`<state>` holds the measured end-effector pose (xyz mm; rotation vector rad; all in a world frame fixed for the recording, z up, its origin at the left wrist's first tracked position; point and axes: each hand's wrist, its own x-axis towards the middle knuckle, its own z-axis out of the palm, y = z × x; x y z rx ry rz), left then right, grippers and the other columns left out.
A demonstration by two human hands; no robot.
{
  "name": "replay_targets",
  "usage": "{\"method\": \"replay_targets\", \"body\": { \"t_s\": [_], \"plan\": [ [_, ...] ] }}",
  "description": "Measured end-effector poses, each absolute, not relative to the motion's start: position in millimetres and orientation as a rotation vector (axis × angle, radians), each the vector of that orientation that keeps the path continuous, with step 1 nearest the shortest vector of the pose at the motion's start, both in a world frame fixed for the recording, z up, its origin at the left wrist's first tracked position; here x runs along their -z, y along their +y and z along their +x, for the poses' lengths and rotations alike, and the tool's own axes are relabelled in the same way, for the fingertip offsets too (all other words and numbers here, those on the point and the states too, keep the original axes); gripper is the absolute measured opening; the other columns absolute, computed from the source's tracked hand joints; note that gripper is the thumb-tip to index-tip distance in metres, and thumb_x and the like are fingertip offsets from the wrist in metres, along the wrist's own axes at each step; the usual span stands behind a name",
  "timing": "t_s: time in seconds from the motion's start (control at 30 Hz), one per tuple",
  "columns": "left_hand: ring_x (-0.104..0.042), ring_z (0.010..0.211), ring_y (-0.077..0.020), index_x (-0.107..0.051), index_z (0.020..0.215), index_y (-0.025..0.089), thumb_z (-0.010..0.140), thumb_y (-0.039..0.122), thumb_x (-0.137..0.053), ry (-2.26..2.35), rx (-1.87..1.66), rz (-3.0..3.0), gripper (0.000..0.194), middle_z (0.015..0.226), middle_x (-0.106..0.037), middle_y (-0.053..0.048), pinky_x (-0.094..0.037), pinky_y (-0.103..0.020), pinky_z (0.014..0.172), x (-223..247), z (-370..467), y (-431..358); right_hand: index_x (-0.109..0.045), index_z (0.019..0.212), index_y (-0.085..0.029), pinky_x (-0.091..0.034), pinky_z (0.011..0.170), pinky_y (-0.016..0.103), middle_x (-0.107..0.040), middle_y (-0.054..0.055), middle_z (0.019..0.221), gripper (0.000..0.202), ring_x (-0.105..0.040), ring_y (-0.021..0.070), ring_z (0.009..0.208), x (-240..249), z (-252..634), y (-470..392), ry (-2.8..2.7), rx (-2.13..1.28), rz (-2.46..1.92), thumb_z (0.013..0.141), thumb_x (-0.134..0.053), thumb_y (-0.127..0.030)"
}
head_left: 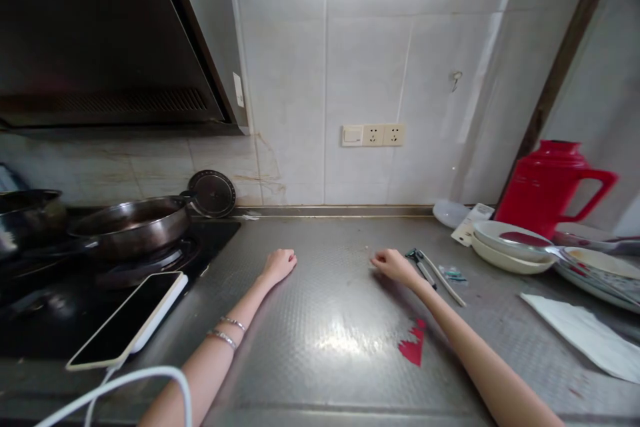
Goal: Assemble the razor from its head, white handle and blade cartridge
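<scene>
My left hand (281, 265) rests on the metal counter (320, 320), its fingers curled into a fist with nothing seen in it. Two bracelets (223, 337) circle the left wrist and forearm. To the right, my right hand (393, 264) also lies closed on the counter, fingers curled; nothing shows in it. Just right of that hand are a dark peeler-like tool (423, 268) and a pale curved strip (443, 277). A jagged red scrap (413, 344) lies nearer, left of the right forearm.
At left, a pan (133, 230) sits on the black stove, with a phone (127, 320) and white cable (140, 371) in front. At right stand a red thermos (543, 187), stacked bowls (510, 253), plates (595, 277) and a white napkin (583, 333). The range hood (100, 33) overhangs the stove.
</scene>
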<state>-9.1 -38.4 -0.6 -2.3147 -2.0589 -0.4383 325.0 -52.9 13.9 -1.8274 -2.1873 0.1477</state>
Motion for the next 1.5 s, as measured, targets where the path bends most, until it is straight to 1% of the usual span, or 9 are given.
{"method": "replay_targets", "body": {
  "t_s": [0.13, 0.27, 0.43, 0.6, 0.73, 1.03, 1.13, 1.3, 1.5],
  "plan": [
    [-0.059, 0.072, -0.0180, -0.061, 0.069, 0.020, 0.082, 0.035, -0.039, -2.067, 0.456, -2.311, 0.029, 0.075, -0.066, -0.006, -0.032, -0.024, 0.059, 1, -9, -39, -0.061, 0.069, -0.013, -0.035, 0.046, 0.021, -0.065, 0.008, 0.060, 0.033, -0.056, 0.0133, 0.048, -49, 370, -58, -1.954, -0.477, -2.029, 0.079, -0.042, -0.038],
    [-0.059, 0.073, -0.0178, -0.061, 0.068, 0.019, 0.081, 0.035, -0.040, -2.085, 0.476, -2.299, 0.029, 0.076, -0.066, -0.006, -0.032, -0.024, 0.059, 0, -9, -40, -0.061, 0.059, -0.013, -0.038, 0.046, 0.024, -0.064, 0.012, 0.057, 0.034, -0.058, 0.0169, 0.049, -67, 416, -72, -1.918, -0.464, -2.255, 0.076, -0.047, -0.038],
    [-0.057, 0.070, -0.0172, -0.060, 0.065, 0.020, 0.079, 0.034, -0.042, -2.080, 0.523, -2.303, 0.027, 0.072, -0.065, -0.005, -0.031, -0.023, 0.059, 0, -8, -40, -0.060, 0.056, -0.013, -0.041, 0.051, 0.026, -0.065, 0.013, 0.059, 0.023, -0.061, 0.0186, 0.055, -54, 430, -80, -2.042, -0.484, -2.378, 0.073, -0.049, -0.025],
    [-0.053, 0.063, -0.0156, -0.057, 0.059, 0.019, 0.076, 0.033, -0.045, -2.083, 0.612, -2.321, 0.026, 0.065, -0.061, -0.004, -0.029, -0.023, 0.056, 0, -11, -34, -0.063, 0.072, -0.010, -0.042, 0.049, 0.025, -0.066, 0.012, 0.063, 0.026, -0.062, 0.0181, 0.053, -35, 423, -80, -2.056, -0.510, -2.393, 0.076, -0.047, -0.031],
    [-0.046, 0.055, -0.0121, -0.050, 0.050, 0.016, 0.074, 0.030, -0.045, -2.071, 0.716, -2.372, 0.028, 0.053, -0.051, 0.000, -0.026, -0.022, 0.053, -6, -5, -25, -0.063, 0.085, -0.012, -0.043, 0.052, 0.025, -0.068, 0.012, 0.072, 0.025, -0.064, 0.0187, 0.058, -27, 420, -79, -2.050, -0.429, -2.401, 0.076, -0.048, -0.030],
    [-0.030, 0.044, -0.0075, -0.043, 0.042, 0.015, 0.069, 0.035, -0.047, -2.054, 0.847, -2.545, 0.034, 0.040, -0.029, 0.005, -0.020, -0.023, 0.047, -29, 67, -19, -0.065, 0.085, -0.009, -0.043, 0.061, 0.026, -0.067, 0.020, 0.086, 0.031, -0.065, 0.0252, 0.080, -32, 399, -83, -2.057, -0.123, -2.300, 0.082, -0.042, -0.030],
    [-0.033, 0.042, -0.0081, -0.046, 0.043, 0.015, 0.070, 0.046, -0.048, -2.060, 0.827, -2.587, 0.041, 0.040, -0.033, 0.003, -0.021, -0.023, 0.047, -39, 105, -24, -0.064, 0.090, -0.009, -0.042, 0.065, 0.026, -0.065, 0.021, 0.096, 0.035, -0.063, 0.0256, 0.089, -35, 374, -84, -2.018, -0.015, -2.238, 0.086, -0.037, -0.031],
    [-0.049, 0.053, -0.0146, -0.057, 0.053, 0.015, 0.067, 0.071, -0.038, -2.122, 0.755, -2.479, 0.061, 0.050, -0.052, -0.005, -0.030, -0.024, 0.051, -55, 153, -42, -0.064, 0.091, -0.012, -0.040, 0.065, 0.024, -0.067, 0.016, 0.092, 0.032, -0.063, 0.0227, 0.086, -39, 319, -93, -2.060, 0.047, -2.072, 0.085, -0.039, -0.030],
    [-0.053, 0.058, -0.0145, -0.063, 0.062, 0.013, 0.072, 0.056, -0.047, -2.084, 0.660, -2.593, 0.047, 0.053, -0.055, -0.004, -0.031, -0.022, 0.050, -53, 164, -47, -0.060, 0.095, -0.014, -0.041, 0.062, 0.026, -0.067, 0.014, 0.087, 0.027, -0.064, 0.0228, 0.078, -44, 277, -115, -2.139, 0.151, -1.859, 0.084, -0.039, -0.026]
  ]
}}
